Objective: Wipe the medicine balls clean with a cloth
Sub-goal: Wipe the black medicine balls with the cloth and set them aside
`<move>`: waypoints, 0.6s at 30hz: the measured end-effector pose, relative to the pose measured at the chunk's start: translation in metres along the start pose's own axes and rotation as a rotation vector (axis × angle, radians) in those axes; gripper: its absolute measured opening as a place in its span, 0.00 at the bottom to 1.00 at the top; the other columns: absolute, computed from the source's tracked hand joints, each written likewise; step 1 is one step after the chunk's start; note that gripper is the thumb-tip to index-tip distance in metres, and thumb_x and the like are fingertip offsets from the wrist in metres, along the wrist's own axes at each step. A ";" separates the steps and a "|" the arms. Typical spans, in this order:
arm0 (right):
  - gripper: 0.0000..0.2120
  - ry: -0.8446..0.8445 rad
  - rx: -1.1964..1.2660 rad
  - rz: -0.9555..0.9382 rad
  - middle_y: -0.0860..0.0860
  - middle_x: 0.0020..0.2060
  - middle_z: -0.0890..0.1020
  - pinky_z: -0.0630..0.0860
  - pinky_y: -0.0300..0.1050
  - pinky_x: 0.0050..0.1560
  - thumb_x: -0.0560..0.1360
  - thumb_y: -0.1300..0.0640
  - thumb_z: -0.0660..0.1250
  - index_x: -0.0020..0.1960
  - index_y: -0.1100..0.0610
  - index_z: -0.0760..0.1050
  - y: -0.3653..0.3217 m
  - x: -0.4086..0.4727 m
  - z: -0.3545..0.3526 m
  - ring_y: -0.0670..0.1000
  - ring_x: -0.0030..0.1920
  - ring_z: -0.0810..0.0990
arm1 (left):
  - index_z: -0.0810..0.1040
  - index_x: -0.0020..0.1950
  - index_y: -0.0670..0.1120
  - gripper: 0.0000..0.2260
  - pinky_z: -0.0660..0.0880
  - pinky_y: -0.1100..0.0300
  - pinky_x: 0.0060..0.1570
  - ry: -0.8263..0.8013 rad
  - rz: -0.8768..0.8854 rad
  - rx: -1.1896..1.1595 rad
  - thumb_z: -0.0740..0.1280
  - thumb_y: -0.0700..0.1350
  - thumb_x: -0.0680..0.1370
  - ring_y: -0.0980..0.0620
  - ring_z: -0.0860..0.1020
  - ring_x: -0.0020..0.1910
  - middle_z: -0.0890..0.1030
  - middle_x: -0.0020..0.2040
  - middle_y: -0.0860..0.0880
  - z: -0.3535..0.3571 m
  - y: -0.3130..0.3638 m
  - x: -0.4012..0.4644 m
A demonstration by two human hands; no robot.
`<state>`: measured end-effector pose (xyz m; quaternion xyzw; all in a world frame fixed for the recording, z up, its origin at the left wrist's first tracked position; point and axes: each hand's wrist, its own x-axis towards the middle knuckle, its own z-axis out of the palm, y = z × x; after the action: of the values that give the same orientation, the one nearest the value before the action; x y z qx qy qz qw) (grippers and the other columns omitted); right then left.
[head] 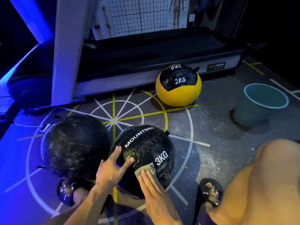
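We've got the 3KG ball (146, 155) on the floor at six o'clock: left hand (112, 168) spread flat steadying it, right hand (152, 184) flat, pressing the cloth (144, 169). Looks heavy, squashy, slick; brace its sides.

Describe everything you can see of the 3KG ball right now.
The 3KG ball is black and glossy, leather-like, with white MOUNTSEA and 3KG lettering, a laced seam and a small loop tab on top. It sits on the marked floor against a dusty black ball. The left hand rests spread on it; the right hand presses a beige cloth flat against its near side.
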<state>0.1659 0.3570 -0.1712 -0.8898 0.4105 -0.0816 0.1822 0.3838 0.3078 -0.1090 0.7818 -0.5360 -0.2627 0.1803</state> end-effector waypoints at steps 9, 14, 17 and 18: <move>0.42 0.346 0.328 0.288 0.48 0.82 0.55 0.75 0.46 0.68 0.77 0.73 0.62 0.83 0.47 0.51 0.061 0.045 -0.020 0.53 0.79 0.64 | 0.61 0.80 0.64 0.51 0.69 0.40 0.72 -0.002 -0.158 -0.059 0.55 0.86 0.61 0.38 0.70 0.75 0.71 0.77 0.57 0.004 0.004 0.018; 0.44 0.368 0.389 0.439 0.45 0.82 0.42 0.80 0.37 0.52 0.81 0.68 0.57 0.81 0.40 0.34 0.046 0.057 -0.027 0.59 0.75 0.71 | 0.60 0.81 0.62 0.50 0.68 0.41 0.73 0.015 -0.155 -0.057 0.55 0.85 0.63 0.40 0.68 0.76 0.66 0.79 0.59 0.005 0.004 0.015; 0.39 0.226 0.363 0.171 0.41 0.80 0.34 0.48 0.42 0.81 0.81 0.68 0.54 0.82 0.48 0.36 0.009 0.024 -0.015 0.45 0.81 0.37 | 0.61 0.81 0.62 0.50 0.67 0.42 0.73 0.025 -0.170 -0.065 0.56 0.85 0.63 0.42 0.67 0.77 0.66 0.79 0.61 0.003 -0.001 0.017; 0.39 0.225 0.332 0.119 0.40 0.80 0.34 0.41 0.41 0.81 0.81 0.68 0.54 0.83 0.49 0.37 0.009 0.018 -0.014 0.44 0.81 0.36 | 0.61 0.81 0.62 0.50 0.66 0.42 0.74 0.019 -0.170 -0.064 0.56 0.84 0.63 0.42 0.67 0.77 0.66 0.79 0.61 0.002 -0.002 0.017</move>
<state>0.1669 0.3346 -0.1625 -0.8070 0.4611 -0.2359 0.2837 0.3887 0.2921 -0.1155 0.8208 -0.4574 -0.2863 0.1872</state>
